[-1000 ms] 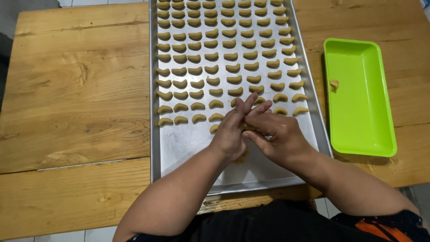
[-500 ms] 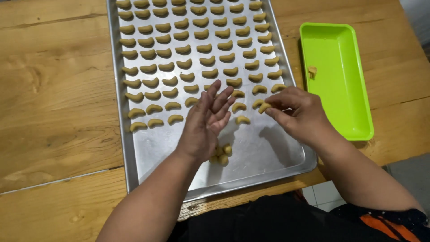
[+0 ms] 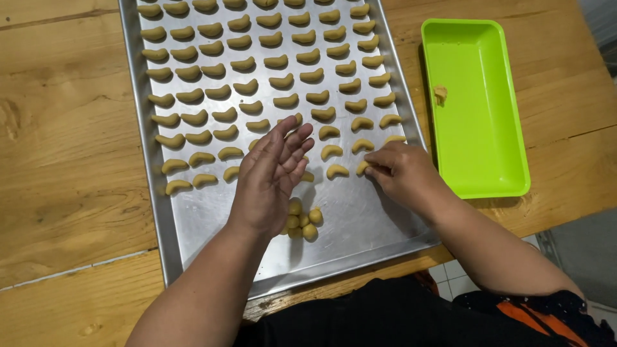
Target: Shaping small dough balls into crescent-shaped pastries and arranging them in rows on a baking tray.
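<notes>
A metal baking tray (image 3: 212, 218) lies on the wooden table, filled with rows of crescent-shaped dough pieces (image 3: 257, 83). My left hand (image 3: 270, 173) hovers over the near end of the rows, fingers spread, holding nothing. My right hand (image 3: 402, 170) rests low on the tray at the right end of the nearest row, its fingertips pinching a dough crescent (image 3: 364, 167) against the metal. A small cluster of dough balls (image 3: 302, 222) sits on the bare tray just below my left hand.
A lime-green rectangular plastic tray (image 3: 479, 128) stands to the right of the baking tray, with one small scrap of dough (image 3: 440, 94) in it. Wooden table (image 3: 71, 160) surrounds both; its near edge runs along the bottom, with tiled floor at lower right.
My hands, pressed together over the tray a second ago, have parted. The left opened and lifted; the right moved right and down with a dough crescent to the row's end.
</notes>
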